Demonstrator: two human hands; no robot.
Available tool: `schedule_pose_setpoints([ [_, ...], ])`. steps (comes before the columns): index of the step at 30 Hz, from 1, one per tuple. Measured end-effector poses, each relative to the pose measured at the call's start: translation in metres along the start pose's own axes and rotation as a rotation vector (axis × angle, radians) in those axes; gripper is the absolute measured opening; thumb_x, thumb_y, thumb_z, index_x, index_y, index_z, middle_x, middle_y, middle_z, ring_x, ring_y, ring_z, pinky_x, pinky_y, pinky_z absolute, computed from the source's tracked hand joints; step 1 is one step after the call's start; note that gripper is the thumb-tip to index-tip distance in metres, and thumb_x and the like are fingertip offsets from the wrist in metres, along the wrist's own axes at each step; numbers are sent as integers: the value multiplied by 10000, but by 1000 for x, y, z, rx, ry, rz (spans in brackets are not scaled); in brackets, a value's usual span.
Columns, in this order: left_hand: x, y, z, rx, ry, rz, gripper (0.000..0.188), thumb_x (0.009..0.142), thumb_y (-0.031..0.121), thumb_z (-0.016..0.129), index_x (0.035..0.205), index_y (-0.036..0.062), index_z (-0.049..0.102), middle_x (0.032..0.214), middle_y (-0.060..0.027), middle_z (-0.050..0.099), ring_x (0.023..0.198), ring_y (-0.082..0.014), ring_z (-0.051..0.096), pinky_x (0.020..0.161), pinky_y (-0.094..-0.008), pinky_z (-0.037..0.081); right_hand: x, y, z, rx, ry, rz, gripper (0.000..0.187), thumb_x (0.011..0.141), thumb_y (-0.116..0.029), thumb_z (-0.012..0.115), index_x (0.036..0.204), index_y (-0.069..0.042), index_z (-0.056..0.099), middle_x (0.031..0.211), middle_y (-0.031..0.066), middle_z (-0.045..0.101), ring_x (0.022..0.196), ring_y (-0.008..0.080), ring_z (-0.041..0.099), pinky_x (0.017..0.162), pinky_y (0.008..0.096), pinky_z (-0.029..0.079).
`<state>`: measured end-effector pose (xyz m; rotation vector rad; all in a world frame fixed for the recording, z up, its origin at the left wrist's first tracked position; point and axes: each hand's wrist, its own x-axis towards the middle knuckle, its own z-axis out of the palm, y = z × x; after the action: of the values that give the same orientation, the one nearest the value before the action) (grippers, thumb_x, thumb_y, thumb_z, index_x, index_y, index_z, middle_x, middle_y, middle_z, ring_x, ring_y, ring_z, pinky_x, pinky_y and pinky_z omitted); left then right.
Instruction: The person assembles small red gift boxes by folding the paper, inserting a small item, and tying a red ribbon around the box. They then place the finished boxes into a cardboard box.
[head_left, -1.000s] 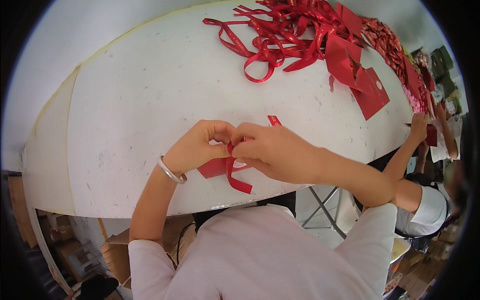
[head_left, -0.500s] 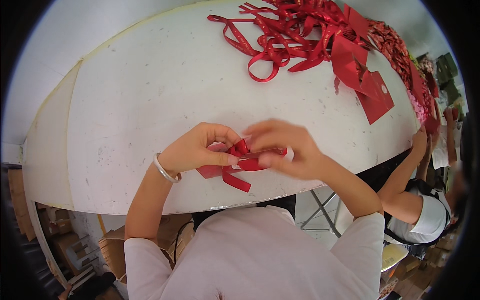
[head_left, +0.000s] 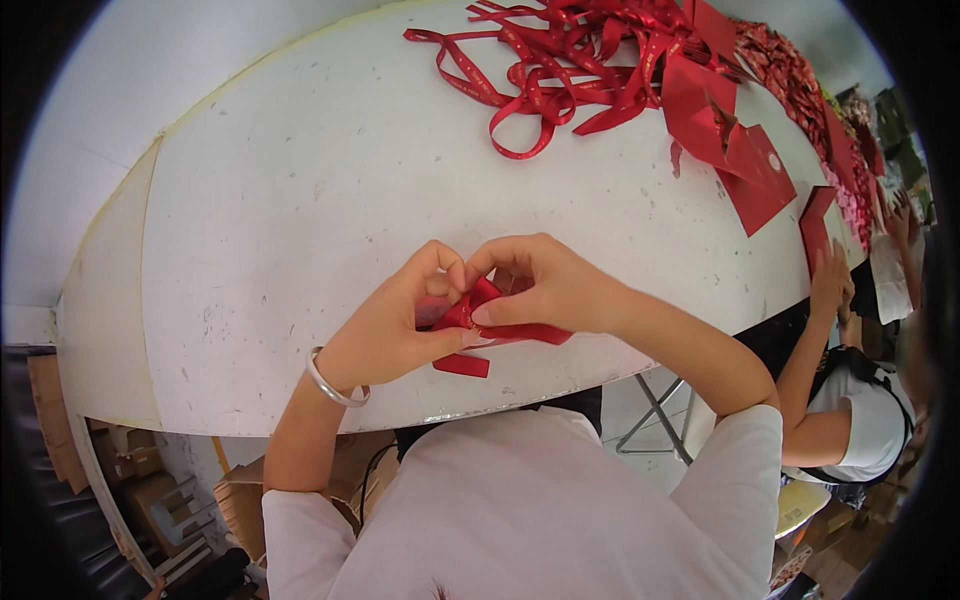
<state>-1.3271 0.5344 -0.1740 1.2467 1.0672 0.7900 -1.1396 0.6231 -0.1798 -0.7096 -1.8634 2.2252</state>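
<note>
A red ribbon [head_left: 461, 366] lies looped near the table's front edge, one short tail pointing toward me. My left hand [head_left: 395, 312], a silver bangle on its wrist, pinches the loop from the left with thumb and curled fingers. From the right, my right hand [head_left: 550, 288] grips the same ribbon, its thumb pressed on the loop. The two hands meet at the fingertips. Beneath them, the red card piece that the ribbon lies on is almost wholly covered, so its shape cannot be made out.
Loose red ribbons [head_left: 590, 75] form a tangled heap at the far side of the white table [head_left: 280, 220]. Red folded cards [head_left: 755, 180] lie to its right, beside a red crinkled pile [head_left: 780, 85]. At the right, a co-worker's hand [head_left: 830, 283] touches a red card strip [head_left: 815, 232].
My right hand has moved left and closed on the ribbon loop against my left hand. The card under it is now mostly hidden. A co-worker's red strip has appeared at the right edge.
</note>
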Motion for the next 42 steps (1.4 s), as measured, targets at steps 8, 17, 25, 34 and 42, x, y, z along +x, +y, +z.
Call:
schedule_pose_setpoints([
  [8,-4,-12,17,243,313,150,297,729,-62,583,921,69,398,768,-18,504,718,-105,503,633,-233,433,7,15,1,-30,-18,-54,124,812,-17,624,930,-12,585,825,11,600,732,78,527,652,223,437],
  [17,4,-36,40,705,736,456,206,672,-61,586,835,54,538,699,-40,533,606,-160,503,532,-286,394,3,20,9,2,40,-98,84,838,13,568,916,-14,585,836,28,613,764,86,557,702,238,467],
  [25,1,-42,40,766,806,606,206,634,-50,606,773,97,566,665,-16,527,598,-190,484,569,-315,356,3,18,-6,192,-65,25,162,838,-68,633,984,1,640,820,38,639,719,74,561,633,211,458],
  [34,-10,-18,29,668,431,517,247,631,-2,681,844,103,612,758,-30,565,646,-200,497,595,-308,370,3,16,0,40,-37,80,127,849,-91,634,928,7,649,782,36,633,671,89,573,619,228,489],
  [42,-16,-33,35,893,588,825,166,641,33,760,754,83,649,968,-82,564,828,-213,519,687,-322,451,5,9,-2,-33,-110,59,73,858,-28,572,892,19,616,756,46,623,681,109,593,621,243,502],
])
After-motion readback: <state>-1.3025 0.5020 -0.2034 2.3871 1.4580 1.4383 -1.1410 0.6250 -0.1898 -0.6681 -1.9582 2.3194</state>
